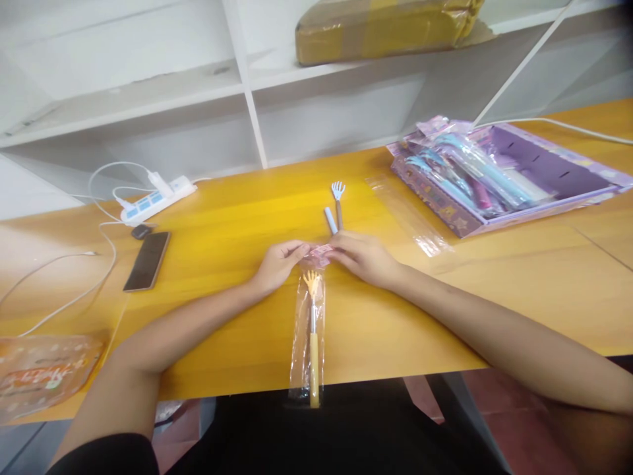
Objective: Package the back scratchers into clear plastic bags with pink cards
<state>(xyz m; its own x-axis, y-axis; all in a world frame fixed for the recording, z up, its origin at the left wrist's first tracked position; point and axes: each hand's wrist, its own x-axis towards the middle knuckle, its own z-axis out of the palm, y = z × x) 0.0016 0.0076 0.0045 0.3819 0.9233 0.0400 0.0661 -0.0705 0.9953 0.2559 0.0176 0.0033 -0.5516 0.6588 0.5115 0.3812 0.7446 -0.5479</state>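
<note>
A clear plastic bag [299, 343] with a pink printed top [321, 251] lies toward me, its lower end over the table's front edge. Inside it is a yellow hand-shaped back scratcher [314, 363] with a metal rod. My left hand [279, 265] pinches the left side of the pink top. On the opposite side, my right hand [368, 258] grips it between thumb and fingers. Just beyond the right hand lies a back scratcher with a light-blue hand-shaped head [338, 190], beside a blue stick-like piece [330, 220]; their near ends are hidden.
At the right, a purple box [583, 204] holds several bagged back scratchers [465, 165]. A loose clear sleeve [410, 218] lies beside it. To the left are a phone [147, 262], a power strip [158, 201], cables and a clear pouch [49, 373]. White shelves [254, 125] stand behind.
</note>
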